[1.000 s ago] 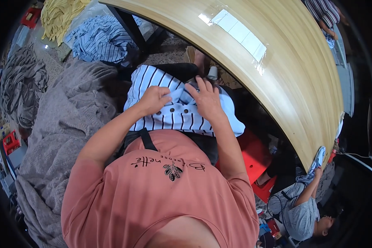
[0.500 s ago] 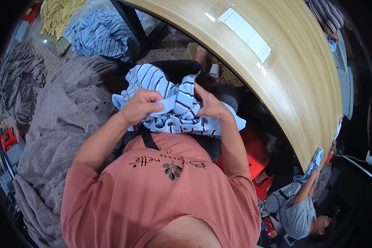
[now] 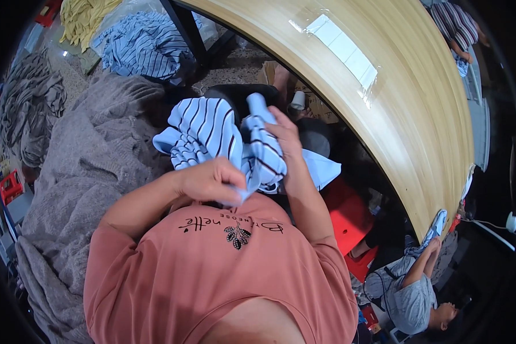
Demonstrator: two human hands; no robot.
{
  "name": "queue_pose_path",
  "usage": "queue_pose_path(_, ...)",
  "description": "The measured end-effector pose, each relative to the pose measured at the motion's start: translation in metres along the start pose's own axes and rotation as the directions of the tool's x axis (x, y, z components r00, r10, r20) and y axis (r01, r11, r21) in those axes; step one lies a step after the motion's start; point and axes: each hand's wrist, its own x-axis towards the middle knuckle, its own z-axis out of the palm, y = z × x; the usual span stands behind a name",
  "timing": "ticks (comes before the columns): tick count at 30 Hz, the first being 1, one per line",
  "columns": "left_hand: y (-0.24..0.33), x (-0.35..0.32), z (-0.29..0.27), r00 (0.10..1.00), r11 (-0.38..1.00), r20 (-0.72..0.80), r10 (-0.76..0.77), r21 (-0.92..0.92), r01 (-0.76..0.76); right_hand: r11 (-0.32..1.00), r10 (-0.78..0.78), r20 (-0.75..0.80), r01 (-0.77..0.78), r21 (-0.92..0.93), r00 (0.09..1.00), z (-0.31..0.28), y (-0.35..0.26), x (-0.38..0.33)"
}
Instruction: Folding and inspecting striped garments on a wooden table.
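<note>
At upper left sits a striped cloth pile (image 3: 146,46). Mid-frame, the blurred left hand (image 3: 215,179) seems to pinch an edge of the striped garment (image 3: 209,123); the right hand (image 3: 285,135) grasps a bunched part. Handling looks unfinished: it is rumpled, neither flat nor folded.
</note>
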Motion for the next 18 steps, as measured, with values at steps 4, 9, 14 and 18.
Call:
queue_pose_path(4, -0.009, 0.002, -0.03, 0.746, 0.861, -0.66, -0.089, -0.428, -0.275, 0.927, -0.334, 0.17, 0.29, 0.238, 0.927, 0.03, -0.062, -0.063)
queue_pose_path(9, 0.008, 0.019, -0.035, 0.695, 0.903, -0.718, 0.038, -0.273, -0.332, 0.852, 0.133, 0.784, 0.334, -0.403, 0.606, 0.062, -0.077, -0.061)
queue_pose_path(14, 0.024, 0.007, 0.003, 0.881, 0.971, -0.42, 0.219, 0.181, -0.155, 0.81, 0.372, 0.542, 0.022, -0.586, 0.754, 0.053, -0.037, -0.025)
queue_pose_path(18, 0.015, 0.002, -0.004, 0.935, 0.98, -0.323, 0.144, 0.177, -0.09, 0.723, -0.081, 0.614, 0.471, -0.506, 0.785, 0.08, -0.034, 0.014)
